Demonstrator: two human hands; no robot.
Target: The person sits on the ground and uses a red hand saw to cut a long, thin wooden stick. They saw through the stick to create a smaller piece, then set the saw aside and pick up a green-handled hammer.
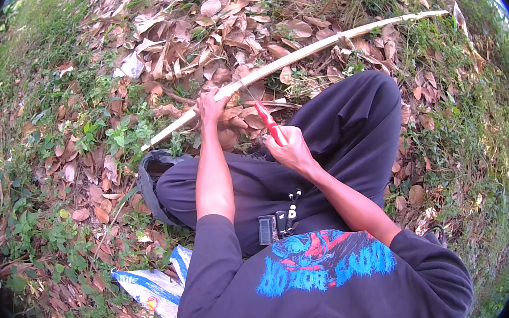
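The left hand [212, 106] was clasped on a long, pale, slender wooden strip [305, 52] running from nine to two o'clock in the view. At that hand's four o'clock, the right hand [291, 149] was wrapped around a red-handled, thin-bladed tool [270, 122] pointing toward eleven.

I'm seeing a pale, creamy yellow stick [293, 58] on my feed, and the bright red handle [270, 122] is totally popping next to it. The trousers [351, 133] are coming through plain purplish charcoal, while the dark shirt [350, 304] is showing off a loud blue and red print [324, 260]. I'm also getting blue stripes on a white sack [149, 287], pinkish-brown dead leaves [176, 34] and green plants [121, 134].
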